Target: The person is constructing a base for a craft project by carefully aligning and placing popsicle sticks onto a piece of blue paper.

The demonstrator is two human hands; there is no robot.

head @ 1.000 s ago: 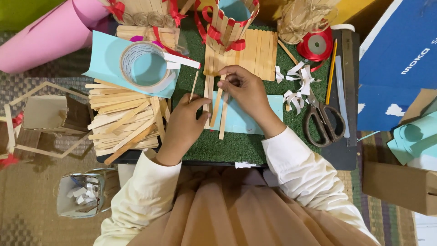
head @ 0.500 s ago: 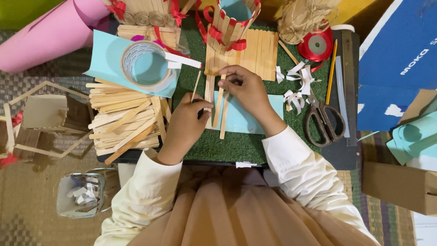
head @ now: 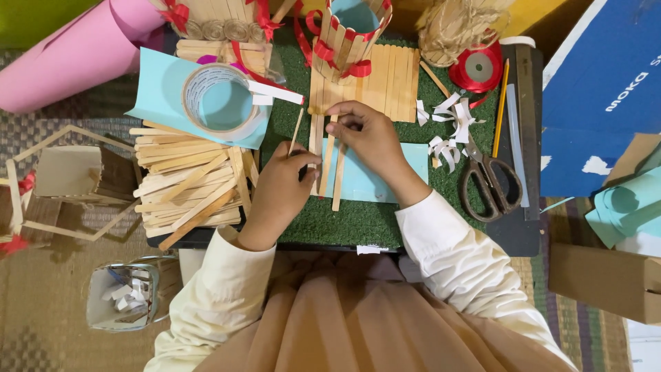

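Your fingers on the right hand [head: 368, 134] are pinched together on the upper ends of a few wooden craft sticks [head: 329, 162] that lie upright in the view, side by side on the green turf mat [head: 358, 220]. Your left hand [head: 279, 193] rests lower, its fingers closed on the bottom of the leftmost of those sticks, the thumb pressed against it. The sticks overlap a light blue paper sheet [head: 375, 179] lying flat on the mat, partly hidden under your right wrist. One thinner stick [head: 296, 129] lies loose and tilted just left of them, apart from your hands.

Just beyond your right hand sits a flat panel of joined sticks [head: 385, 79], and on its far left corner stands a round stick cup [head: 351, 34] bound with red ribbon. To the left of your left hand a loose pile of sticks [head: 186, 182] spreads over the desk, with a roll of clear tape [head: 219, 100] on another blue sheet just behind it. To the right of your right hand lie small white paper scraps [head: 447, 127], then scissors [head: 490, 182] with dark handles, a yellow pencil [head: 500, 107] and a spool of red ribbon [head: 476, 69]. A pink paper roll [head: 69, 62] lies at the far left, well apart from your hands.
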